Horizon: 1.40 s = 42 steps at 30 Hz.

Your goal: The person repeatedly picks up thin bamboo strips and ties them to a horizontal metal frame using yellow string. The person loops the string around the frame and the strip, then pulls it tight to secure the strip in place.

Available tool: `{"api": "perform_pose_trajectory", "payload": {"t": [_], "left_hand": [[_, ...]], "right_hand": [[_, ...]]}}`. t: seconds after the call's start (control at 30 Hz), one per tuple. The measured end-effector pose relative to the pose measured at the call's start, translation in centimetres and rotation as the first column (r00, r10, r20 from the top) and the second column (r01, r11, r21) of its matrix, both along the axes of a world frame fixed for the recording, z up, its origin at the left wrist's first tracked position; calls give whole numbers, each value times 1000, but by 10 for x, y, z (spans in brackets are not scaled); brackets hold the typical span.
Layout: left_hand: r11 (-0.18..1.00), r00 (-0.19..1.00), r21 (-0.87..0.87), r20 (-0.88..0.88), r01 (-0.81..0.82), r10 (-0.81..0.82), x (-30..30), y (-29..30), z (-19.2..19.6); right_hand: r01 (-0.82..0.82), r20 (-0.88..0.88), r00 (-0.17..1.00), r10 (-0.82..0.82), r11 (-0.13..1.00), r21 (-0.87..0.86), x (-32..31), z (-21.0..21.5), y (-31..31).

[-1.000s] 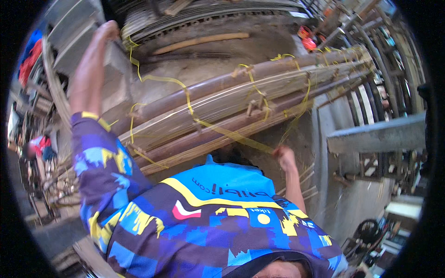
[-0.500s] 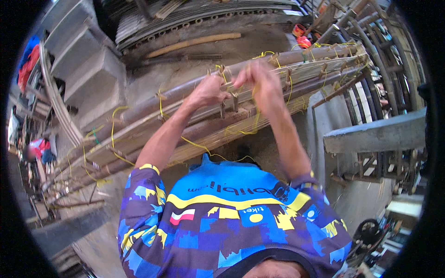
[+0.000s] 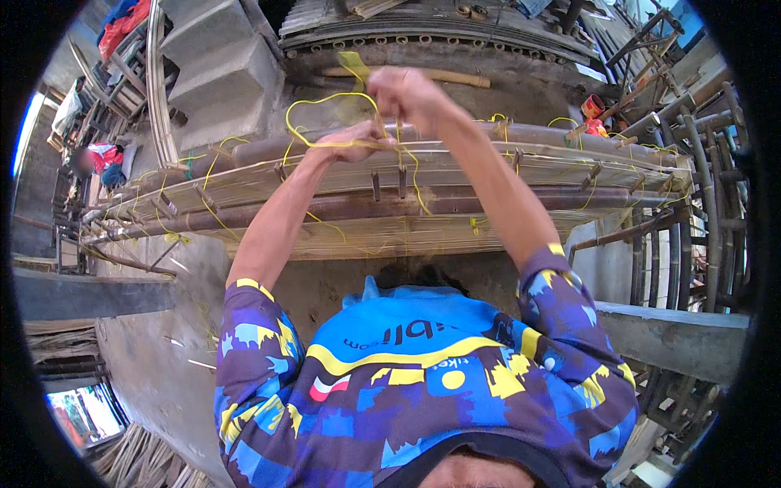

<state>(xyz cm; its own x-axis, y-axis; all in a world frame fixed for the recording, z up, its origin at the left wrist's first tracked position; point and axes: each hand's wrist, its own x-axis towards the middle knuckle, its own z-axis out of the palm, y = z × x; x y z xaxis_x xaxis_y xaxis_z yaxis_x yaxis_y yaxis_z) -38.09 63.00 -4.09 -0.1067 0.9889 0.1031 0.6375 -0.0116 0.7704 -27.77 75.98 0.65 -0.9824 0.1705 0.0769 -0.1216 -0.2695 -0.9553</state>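
Observation:
My right hand (image 3: 409, 99), a little blurred, is raised beyond the frame, its fingers closed on a yellow cord (image 3: 321, 99). The cord loops out to the left and comes back across my left hand (image 3: 355, 144). That hand is closed on the cord at the frame's far pole, close to an upright stick. Below both hands lies a long frame of brown bamboo poles (image 3: 325, 202) with thin pale strips (image 3: 472, 173) stretched lengthwise. Short wooden pegs (image 3: 403, 181) stand between the poles. More yellow ties hang along the frame. What my left fingertips pinch is partly hidden.
Concrete steps (image 3: 215, 73) rise at the far left, near a seated person in red (image 3: 106, 157). Stacked bamboo lengths (image 3: 439, 31) lie at the back. A bamboo rack (image 3: 716, 179) stands on the right, with a red container (image 3: 593, 106) near it. Concrete beams (image 3: 675, 337) flank me.
My view has turned, so the frame now runs nearly level. My right hand has risen away from the left, drawing the yellow cord up into a wide loop. My left hand stays near the pegs.

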Motion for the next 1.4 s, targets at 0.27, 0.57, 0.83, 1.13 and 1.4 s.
{"api": "perform_pose_trajectory", "payload": {"t": [0.27, 0.57, 0.83, 1.13, 1.4], "left_hand": [[980, 911, -163, 376, -116, 170, -27, 78, 57], [832, 909, -551, 314, -60, 274, -43, 122, 5], [725, 855, -636, 503, 265, 128, -51, 120, -30], [800, 927, -600, 313, 23, 208, -64, 130, -61], [899, 623, -275, -782, -340, -3, -134, 42, 90]], "right_hand": [[44, -86, 994, 72, 455, 889, 89, -51, -102], [54, -65, 998, 9, 463, 885, 94, -48, -110], [4, 7, 1000, -20, 494, 870, 94, -19, -97], [66, -62, 998, -26, 172, 983, 94, -37, -114], [268, 23, 590, -807, 223, 937, 102, -54, -54]]}}
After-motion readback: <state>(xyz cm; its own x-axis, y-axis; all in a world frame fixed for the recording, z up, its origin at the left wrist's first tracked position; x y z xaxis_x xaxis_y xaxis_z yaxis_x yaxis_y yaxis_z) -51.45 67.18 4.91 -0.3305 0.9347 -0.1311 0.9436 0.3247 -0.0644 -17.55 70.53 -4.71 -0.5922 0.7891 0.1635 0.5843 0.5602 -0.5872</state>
